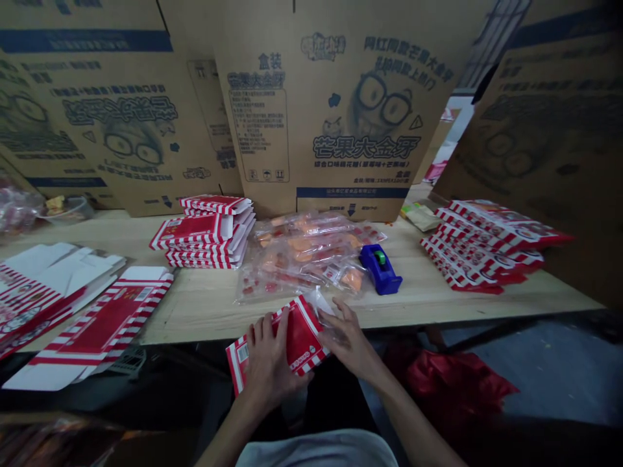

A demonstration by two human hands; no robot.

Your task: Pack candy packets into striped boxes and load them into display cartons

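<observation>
My left hand (pixel 267 360) wraps round a red-and-white striped carton (pixel 300 340) held just below the table's front edge. My right hand (pixel 346 337) is at the carton's open right end, its fingers on a clear plastic packet (pixel 321 301) that pokes out of the opening. A heap of clear snack packets (pixel 304 256) with orange contents lies on the table right beyond my hands.
A blue tape dispenser (pixel 380 268) sits right of the heap. Stacks of striped cartons stand behind (pixel 209 232) and at the right (pixel 481 245); flattened ones (pixel 97 324) lie at the left. Large printed cardboard boxes (pixel 341 104) wall the wooden table (pixel 209 305). A red bag (pixel 448 383) lies below.
</observation>
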